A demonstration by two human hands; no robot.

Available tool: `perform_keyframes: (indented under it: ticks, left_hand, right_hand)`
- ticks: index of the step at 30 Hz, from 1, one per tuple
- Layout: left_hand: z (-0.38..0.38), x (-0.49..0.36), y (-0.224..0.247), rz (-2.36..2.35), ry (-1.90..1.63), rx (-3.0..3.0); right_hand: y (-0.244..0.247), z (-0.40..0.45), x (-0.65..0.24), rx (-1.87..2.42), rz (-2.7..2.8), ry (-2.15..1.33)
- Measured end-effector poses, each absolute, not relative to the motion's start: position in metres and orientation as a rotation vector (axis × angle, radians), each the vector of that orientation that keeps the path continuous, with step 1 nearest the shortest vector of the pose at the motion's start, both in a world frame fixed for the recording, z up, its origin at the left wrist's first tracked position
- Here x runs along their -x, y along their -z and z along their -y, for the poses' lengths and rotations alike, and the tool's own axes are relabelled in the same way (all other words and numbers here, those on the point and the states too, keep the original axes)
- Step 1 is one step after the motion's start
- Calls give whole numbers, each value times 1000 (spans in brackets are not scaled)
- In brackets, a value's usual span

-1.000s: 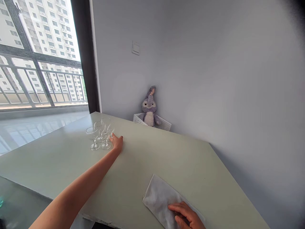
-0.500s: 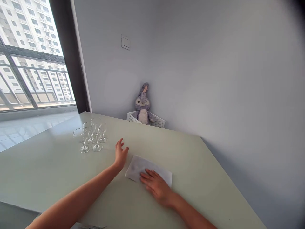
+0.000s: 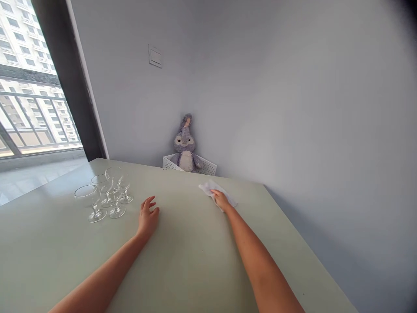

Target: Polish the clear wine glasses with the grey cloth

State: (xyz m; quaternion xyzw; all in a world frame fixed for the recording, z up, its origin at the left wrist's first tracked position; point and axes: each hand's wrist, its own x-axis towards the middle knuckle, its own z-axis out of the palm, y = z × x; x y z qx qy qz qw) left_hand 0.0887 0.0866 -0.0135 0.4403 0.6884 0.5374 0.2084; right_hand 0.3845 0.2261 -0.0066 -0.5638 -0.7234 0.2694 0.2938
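On the far part of the pale green table, my right hand presses down on a thin white cloth. The cloth is crumpled and lies partly under the hand, its edges showing to the left and right. My left hand rests at the middle left of the tabletop, holding nothing, fingers apart and slightly bent. To its left stand several clear stemmed glasses, upright and grouped closely together. None of them is touched by either hand.
Behind the table's far edge, a purple plush rabbit sits in a white perforated basket. Grey walls meet in the corner, one bordering the table's right side. A light switch and a window with a railing are at left.
My right hand has slid the white cloth away from me toward the table's far edge, and the cloth has bunched up. My left hand remains near the glasses. The view has shifted slightly right.
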Motion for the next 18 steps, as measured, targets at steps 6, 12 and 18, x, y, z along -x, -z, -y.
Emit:
perform_keyframes:
  ticks: [6, 12, 18]
  left_hand:
    - [-88, -88, 14, -1930, -1486, -1268]
    - [-89, -92, 12, -1967, -1411, -1321]
    - [-88, -97, 5, -1985, -1352, -1317]
  right_hand:
    - [0, -217, -523, 1926, 1521, -514]
    - [4, -168, -601, 2182, 1225, -362]
    - [12, -152, -556, 2133, 1314, -343]
